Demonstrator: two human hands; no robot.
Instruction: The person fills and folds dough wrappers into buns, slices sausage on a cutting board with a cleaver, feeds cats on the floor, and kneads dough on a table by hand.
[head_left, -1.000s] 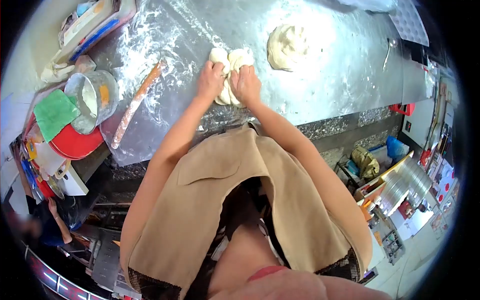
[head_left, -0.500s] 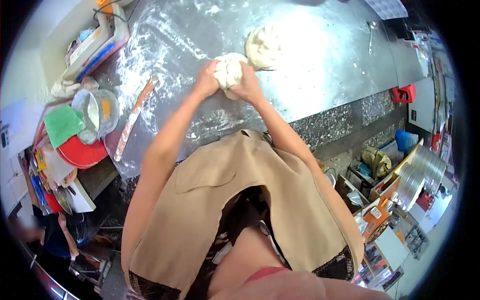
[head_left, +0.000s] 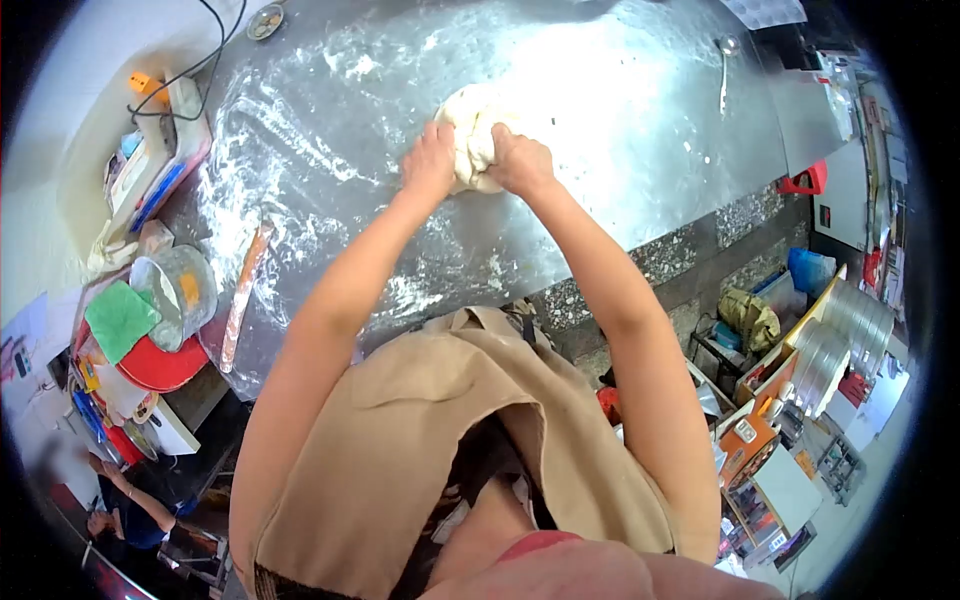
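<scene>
A pale, soft lump of dough (head_left: 474,128) lies on the floured metal worktop (head_left: 340,215), with folds on its surface. My left hand (head_left: 430,160) grips its left side with curled fingers. On the other side, my right hand (head_left: 522,160) is closed on the dough, thumb pressed into the folds. Both arms reach forward, and the hands partly cover the lump's near sides. To the left on the worktop lies a flour-dusted wooden rolling pin (head_left: 246,297).
At the left edge stand a clear tub (head_left: 185,285), a green cloth (head_left: 122,320) and a red round lid (head_left: 163,362). A spoon (head_left: 724,75) lies at the far right of the worktop. Another person (head_left: 135,515) is at the lower left.
Two lumps of dough lay apart; now a single mass shows between my hands. My hands have shifted slightly right, and the whole view has tilted, with things on the left sitting lower.
</scene>
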